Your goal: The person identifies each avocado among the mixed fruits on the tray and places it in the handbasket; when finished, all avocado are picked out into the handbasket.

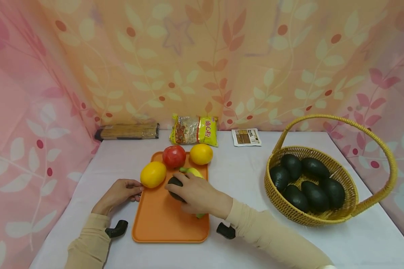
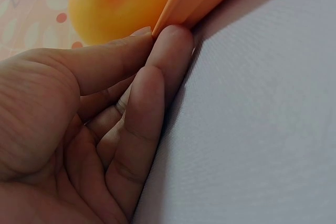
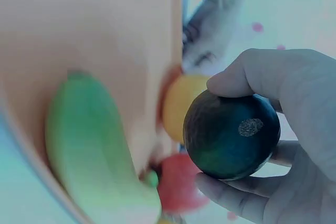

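My right hand (image 1: 203, 194) holds a dark avocado (image 1: 176, 189) over the orange tray (image 1: 168, 228), with thumb and fingers curved round its sides in the right wrist view. A green-yellow banana (image 3: 89, 145) lies along the tray's right side, partly hidden by that hand in the head view. At the tray's left edge, my left hand (image 1: 122, 193) pinches the rim (image 2: 176, 6) between thumb and fingers. Just beyond those fingers sits a yellow oval fruit (image 1: 153, 174). A red round fruit (image 1: 174, 156) and another yellow fruit (image 1: 201, 154) are at the tray's far end.
On the right stands a wicker basket (image 1: 276, 198) with a tall arched handle, holding several avocados (image 1: 314, 196). Along the back lie a pack of sticks (image 1: 129, 131), a yellow food bag (image 1: 194, 130) and a small sachet (image 1: 246, 137). Patterned curtains border the white table.
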A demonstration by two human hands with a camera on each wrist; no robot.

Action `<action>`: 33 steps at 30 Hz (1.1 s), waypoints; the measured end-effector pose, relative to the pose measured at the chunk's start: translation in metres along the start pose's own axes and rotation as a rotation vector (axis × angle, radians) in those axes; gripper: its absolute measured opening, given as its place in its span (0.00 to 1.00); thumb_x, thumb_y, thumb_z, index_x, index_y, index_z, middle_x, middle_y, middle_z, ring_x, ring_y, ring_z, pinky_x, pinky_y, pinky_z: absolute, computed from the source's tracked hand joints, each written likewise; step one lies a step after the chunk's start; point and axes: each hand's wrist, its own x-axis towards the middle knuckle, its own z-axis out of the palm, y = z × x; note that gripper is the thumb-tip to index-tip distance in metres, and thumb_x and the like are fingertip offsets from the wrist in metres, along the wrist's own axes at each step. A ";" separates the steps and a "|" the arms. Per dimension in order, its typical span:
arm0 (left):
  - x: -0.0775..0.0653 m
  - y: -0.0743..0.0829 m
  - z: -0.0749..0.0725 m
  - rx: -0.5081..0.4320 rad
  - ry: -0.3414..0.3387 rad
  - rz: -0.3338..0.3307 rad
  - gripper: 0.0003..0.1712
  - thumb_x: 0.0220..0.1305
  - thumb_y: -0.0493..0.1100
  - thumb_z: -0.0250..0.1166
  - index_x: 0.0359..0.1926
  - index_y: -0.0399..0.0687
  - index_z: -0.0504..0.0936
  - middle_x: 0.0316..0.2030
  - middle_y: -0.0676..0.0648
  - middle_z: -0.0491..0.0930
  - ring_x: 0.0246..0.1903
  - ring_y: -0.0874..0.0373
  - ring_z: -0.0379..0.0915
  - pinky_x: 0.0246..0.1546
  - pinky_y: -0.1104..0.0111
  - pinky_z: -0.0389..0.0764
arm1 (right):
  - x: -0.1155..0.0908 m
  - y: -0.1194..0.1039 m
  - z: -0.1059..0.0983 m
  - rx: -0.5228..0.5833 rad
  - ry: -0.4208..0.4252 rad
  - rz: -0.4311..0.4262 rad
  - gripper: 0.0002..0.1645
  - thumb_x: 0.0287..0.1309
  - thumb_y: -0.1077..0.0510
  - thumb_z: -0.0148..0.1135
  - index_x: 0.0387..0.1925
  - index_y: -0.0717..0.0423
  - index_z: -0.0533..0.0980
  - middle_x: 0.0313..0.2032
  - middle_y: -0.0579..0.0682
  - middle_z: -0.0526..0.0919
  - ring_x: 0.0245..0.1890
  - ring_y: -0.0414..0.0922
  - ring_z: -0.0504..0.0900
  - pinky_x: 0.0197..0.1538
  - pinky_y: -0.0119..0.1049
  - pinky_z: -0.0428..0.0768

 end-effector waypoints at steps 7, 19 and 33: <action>0.000 -0.001 0.000 -0.010 -0.003 0.008 0.21 0.67 0.41 0.62 0.52 0.26 0.78 0.31 0.48 0.84 0.28 0.60 0.79 0.31 0.71 0.83 | -0.024 0.029 -0.018 0.023 0.111 0.036 0.36 0.53 0.54 0.68 0.65 0.41 0.70 0.67 0.57 0.67 0.53 0.55 0.75 0.43 0.44 0.85; 0.000 0.000 -0.001 -0.008 -0.008 0.006 0.22 0.67 0.42 0.63 0.53 0.26 0.78 0.32 0.48 0.85 0.28 0.61 0.79 0.32 0.71 0.83 | -0.079 0.076 -0.040 0.038 0.236 0.192 0.37 0.49 0.58 0.68 0.64 0.42 0.72 0.68 0.58 0.66 0.54 0.58 0.76 0.44 0.49 0.83; 0.000 0.000 -0.003 -0.012 -0.017 0.004 0.21 0.67 0.43 0.63 0.52 0.28 0.78 0.30 0.49 0.83 0.28 0.61 0.78 0.33 0.72 0.82 | -0.162 0.127 -0.056 -0.008 0.328 0.362 0.37 0.49 0.60 0.69 0.64 0.47 0.71 0.66 0.62 0.66 0.58 0.63 0.74 0.47 0.60 0.79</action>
